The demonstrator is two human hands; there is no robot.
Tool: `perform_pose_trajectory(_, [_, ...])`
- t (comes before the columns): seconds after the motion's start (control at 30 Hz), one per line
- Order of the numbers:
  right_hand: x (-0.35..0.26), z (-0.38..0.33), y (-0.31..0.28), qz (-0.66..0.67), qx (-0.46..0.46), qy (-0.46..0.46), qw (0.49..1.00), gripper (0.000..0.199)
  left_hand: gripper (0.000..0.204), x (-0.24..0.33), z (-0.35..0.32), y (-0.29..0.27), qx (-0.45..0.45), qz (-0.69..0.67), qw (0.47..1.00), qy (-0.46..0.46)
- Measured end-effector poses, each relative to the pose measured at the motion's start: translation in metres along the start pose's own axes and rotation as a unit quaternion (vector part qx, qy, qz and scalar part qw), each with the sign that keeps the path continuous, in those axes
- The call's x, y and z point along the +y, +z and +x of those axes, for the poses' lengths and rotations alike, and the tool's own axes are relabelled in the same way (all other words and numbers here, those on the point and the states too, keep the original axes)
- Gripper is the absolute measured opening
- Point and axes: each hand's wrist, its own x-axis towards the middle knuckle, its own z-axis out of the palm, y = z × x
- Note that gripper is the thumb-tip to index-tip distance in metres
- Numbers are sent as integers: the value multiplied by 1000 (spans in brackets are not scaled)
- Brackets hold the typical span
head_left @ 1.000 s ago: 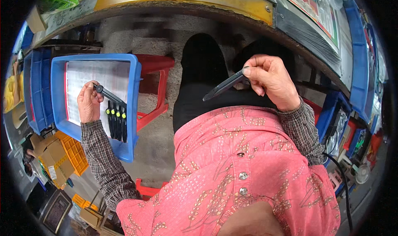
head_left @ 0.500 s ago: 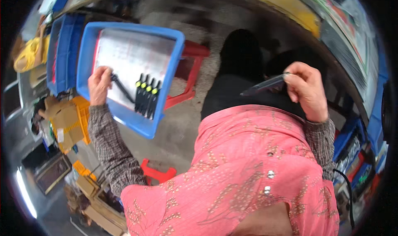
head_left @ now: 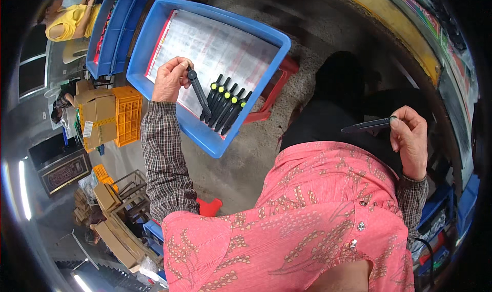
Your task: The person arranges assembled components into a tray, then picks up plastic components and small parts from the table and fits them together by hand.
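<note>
My left hand (head_left: 170,80) is over the near left side of a blue plastic tub (head_left: 218,147), pinching a slim black tool (head_left: 200,94) by its round-disc end. The tool's lower tip hangs beside a row of several similar black tools (head_left: 225,102), each with a yellow-green round spot, lying on a printed white sheet (head_left: 220,41). Off to the right, above my lap, my right hand (head_left: 412,141) grips the end of a flat, tapered black piece (head_left: 366,125) between thumb and fingers. Its tip points left.
A red stool (head_left: 279,89) supports the tub. More blue bins (head_left: 120,30) stand at far left, near a person in yellow (head_left: 72,23). An orange crate (head_left: 127,115) and a cardboard box (head_left: 98,117) are on the left; a yellow-edged bench (head_left: 405,51) runs along the right.
The view has shifted, so the tub and my hands appear farther right. My hands still hold the same black pieces; the left one's disc end now shows clearly.
</note>
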Motion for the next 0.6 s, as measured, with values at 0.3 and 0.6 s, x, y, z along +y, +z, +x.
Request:
perform_pose_trajectory(0.3, [-3, -5, 1, -11, 1, 0, 1000, 14, 18, -3, 5, -7, 0, 204, 979, 24])
perform_pose_trajectory(0.6, [-5, -5, -3, -16, -7, 3, 1000, 14, 14, -2, 15, 14, -54, 583, 792, 169])
